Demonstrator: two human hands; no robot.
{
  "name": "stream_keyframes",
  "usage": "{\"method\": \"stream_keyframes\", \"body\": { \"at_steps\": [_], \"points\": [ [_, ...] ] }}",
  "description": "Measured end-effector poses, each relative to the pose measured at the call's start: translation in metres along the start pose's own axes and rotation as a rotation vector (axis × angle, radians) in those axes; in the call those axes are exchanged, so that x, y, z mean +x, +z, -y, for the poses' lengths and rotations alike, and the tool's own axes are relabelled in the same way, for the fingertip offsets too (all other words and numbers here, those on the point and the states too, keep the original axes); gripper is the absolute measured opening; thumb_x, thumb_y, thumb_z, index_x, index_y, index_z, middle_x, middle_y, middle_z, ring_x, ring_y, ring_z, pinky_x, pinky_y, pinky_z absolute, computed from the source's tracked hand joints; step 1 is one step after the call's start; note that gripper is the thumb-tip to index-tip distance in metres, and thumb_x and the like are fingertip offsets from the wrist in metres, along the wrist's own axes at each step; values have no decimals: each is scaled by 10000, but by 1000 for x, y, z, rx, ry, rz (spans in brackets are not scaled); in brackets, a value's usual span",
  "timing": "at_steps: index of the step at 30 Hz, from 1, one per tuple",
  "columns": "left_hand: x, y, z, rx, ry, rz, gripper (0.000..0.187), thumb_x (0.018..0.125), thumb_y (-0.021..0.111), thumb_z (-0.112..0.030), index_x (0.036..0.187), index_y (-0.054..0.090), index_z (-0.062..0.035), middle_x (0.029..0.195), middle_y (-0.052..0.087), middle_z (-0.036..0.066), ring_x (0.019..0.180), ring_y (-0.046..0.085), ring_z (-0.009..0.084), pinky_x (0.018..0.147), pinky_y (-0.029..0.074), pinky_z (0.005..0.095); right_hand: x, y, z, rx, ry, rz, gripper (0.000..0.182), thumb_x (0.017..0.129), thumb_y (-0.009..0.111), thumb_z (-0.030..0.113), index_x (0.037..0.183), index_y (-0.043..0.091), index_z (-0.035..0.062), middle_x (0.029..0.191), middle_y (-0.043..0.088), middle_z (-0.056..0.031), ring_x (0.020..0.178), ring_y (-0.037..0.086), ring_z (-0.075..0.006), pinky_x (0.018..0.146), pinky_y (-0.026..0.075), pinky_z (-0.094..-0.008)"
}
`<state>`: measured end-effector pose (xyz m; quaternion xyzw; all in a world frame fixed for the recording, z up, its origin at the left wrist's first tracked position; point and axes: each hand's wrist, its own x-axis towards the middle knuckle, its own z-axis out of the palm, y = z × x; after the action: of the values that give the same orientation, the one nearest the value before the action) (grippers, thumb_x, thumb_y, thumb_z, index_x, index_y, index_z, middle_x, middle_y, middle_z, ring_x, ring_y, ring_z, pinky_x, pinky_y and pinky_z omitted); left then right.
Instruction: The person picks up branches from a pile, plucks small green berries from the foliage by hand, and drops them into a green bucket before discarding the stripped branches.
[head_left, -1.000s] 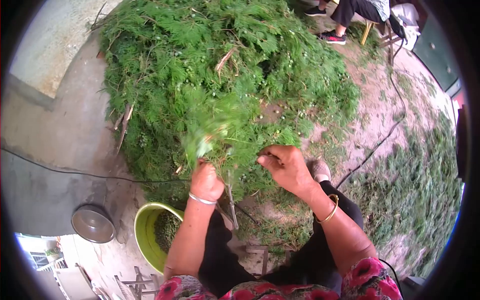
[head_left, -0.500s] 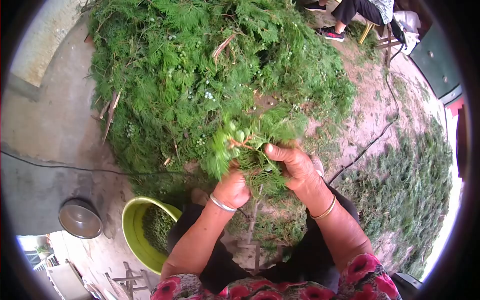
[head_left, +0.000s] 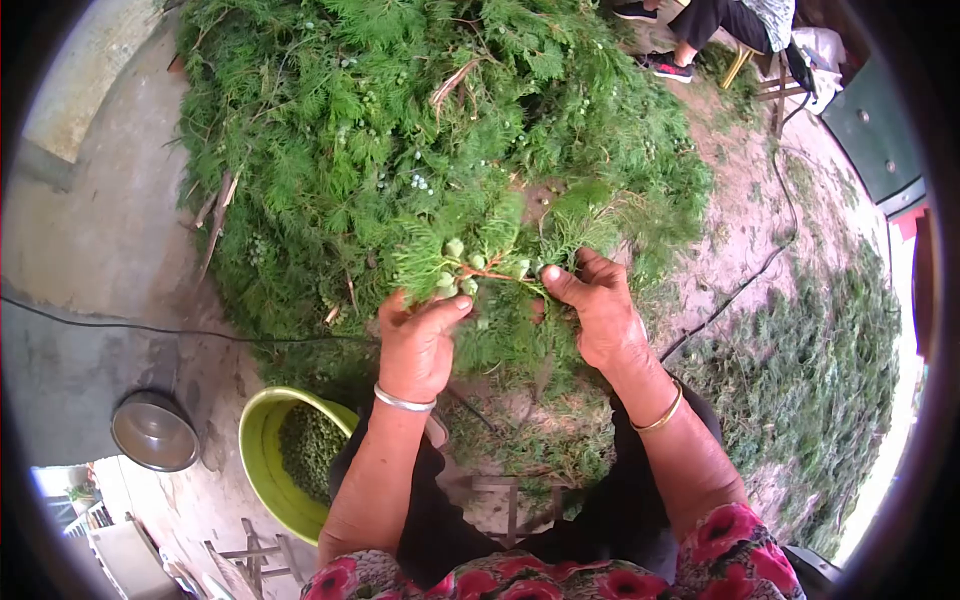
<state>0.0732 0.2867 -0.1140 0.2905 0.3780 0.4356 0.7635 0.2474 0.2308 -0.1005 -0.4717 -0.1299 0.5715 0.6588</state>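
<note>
A leafy green sprig (head_left: 480, 262) with small pale-green berries is held in front of me by both hands. My left hand (head_left: 418, 345), with a silver bangle on the wrist, pinches its left end. My right hand (head_left: 595, 312), with a gold bangle on the wrist, grips its right end between thumb and fingers. Behind the sprig lies a big pile of the same green branches (head_left: 400, 130) on the ground. A yellow-green basin (head_left: 262, 470) with picked green berries inside stands by my left knee.
A metal bowl (head_left: 153, 430) sits on the concrete to the left, and a thin cable (head_left: 130, 330) runs across it. Another person's legs (head_left: 700, 30) and a stool are at the top right. Stripped greenery (head_left: 830, 370) covers the dirt on the right.
Both hands have lifted and spread apart, stretching the sprig out between them. Earlier the left hand held it as a tight bunch lower down. The view has shifted slightly.
</note>
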Motion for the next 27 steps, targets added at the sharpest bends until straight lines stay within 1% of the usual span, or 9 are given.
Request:
{"method": "stream_keyframes", "body": {
  "at_steps": [2,7,12,14,16,18,21,24,27],
  "points": [
    [6,-8,2,17,122,138,283,742,562,118,1009,580,26,944,638,126,832,630,249,712,511,355,1,-4,-4,-14,8,-11,96,827,608,4,834,518,-28,803,575,-64,640,542,-125,520,502,-273],
    [4,4,2,167,196,133,232,775,602,74,998,562,28,909,635,117,767,627,228,613,485,310,4,-7,-7,-257,30,-38,159,846,612,55,841,504,-62,722,544,-80,550,506,-138,426,423,-294],
    [6,3,-5,34,99,3,175,779,616,52,941,559,23,832,627,113,671,598,210,510,443,273,-1,-6,-6,-640,74,7,276,852,639,187,846,524,-65,711,559,-79,485,483,-129,402,394,-294],
    [7,2,-4,-113,49,24,166,784,613,46,940,562,26,821,622,112,666,593,211,505,434,266,-1,-6,-10,-630,72,11,290,858,633,215,856,536,-58,683,553,-66,484,480,-114,395,375,-278],
    [3,5,-4,-97,5,62,151,778,621,51,918,571,23,808,623,105,640,586,195,496,435,259,-1,-6,-13,-369,104,-76,299,849,645,222,860,540,-57,663,543,-55,484,469,-104,392,359,-268],
    [1,9,-4,-84,-47,114,138,771,629,57,895,580,20,795,624,97,614,580,179,488,437,252,1,-6,-12,-359,118,-122,296,844,651,222,854,539,-52,660,535,-49,485,459,-101,391,356,-266],
    [1,5,-11,232,10,68,147,756,644,57,890,597,18,785,623,96,595,572,155,439,405,218,1,-8,-7,-360,127,-167,301,827,670,224,845,539,-46,658,523,-44,495,446,-101,394,357,-266],
    [1,1,-21,236,-44,105,185,739,649,66,910,604,12,782,625,94,593,570,148,425,395,215,1,-10,-3,-384,119,-146,318,805,695,229,841,541,-47,659,515,-43,510,439,-107,401,363,-269],
    [2,0,-20,16,-69,128,283,744,582,104,1015,582,23,867,634,160,672,599,246,485,436,268,2,-12,0,-308,110,-64,366,803,697,235,916,521,-65,725,523,-75,538,457,-124,413,371,-279]
  ]
}}
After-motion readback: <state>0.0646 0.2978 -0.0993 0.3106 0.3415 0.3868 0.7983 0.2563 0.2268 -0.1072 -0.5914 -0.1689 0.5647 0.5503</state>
